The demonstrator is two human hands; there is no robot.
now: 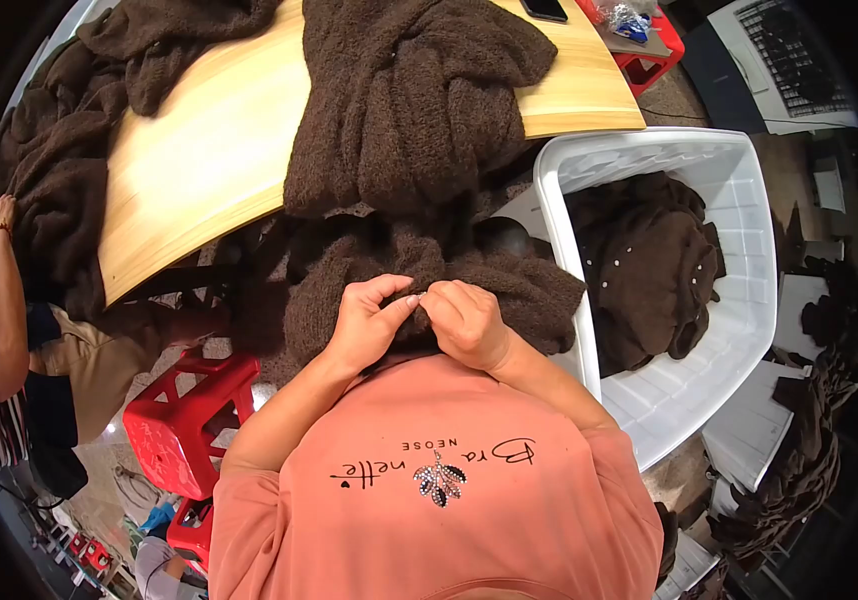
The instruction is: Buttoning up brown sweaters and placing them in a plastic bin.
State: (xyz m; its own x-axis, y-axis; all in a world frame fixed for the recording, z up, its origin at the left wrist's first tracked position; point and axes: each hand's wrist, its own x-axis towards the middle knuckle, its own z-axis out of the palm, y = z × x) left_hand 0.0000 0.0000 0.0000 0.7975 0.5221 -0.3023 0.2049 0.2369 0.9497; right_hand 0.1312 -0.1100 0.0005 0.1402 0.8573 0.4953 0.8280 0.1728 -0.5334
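pink shirt [349, 540] on me: dark script and smaller print across the chest, upside down in view, around a leaf-shaped, studded ornament [440, 480]. keyboard [799, 55] at upper right, key marks too small to read.

my 2 forearms come up from below and angle inward. left hand [369, 318]: thumb and index pinched narrow on the brown knit [529, 290], back of hand outward. right hand [466, 322]: fingers curled tight, tips pinching the knit too. tips of both nearly meet in front of my belly; a tiny pale bit between them, too small to tell. the knit lies bunched across my lap; can't tell if it joins the brown pile [404, 110] on the table above.

table [219, 140] edge curves just beyond my lap, bare wood to the left of the pile. white tub [761, 270] stands close by my right forearm, brown garments [639, 270] inside. red stool [169, 440] near my left elbow.
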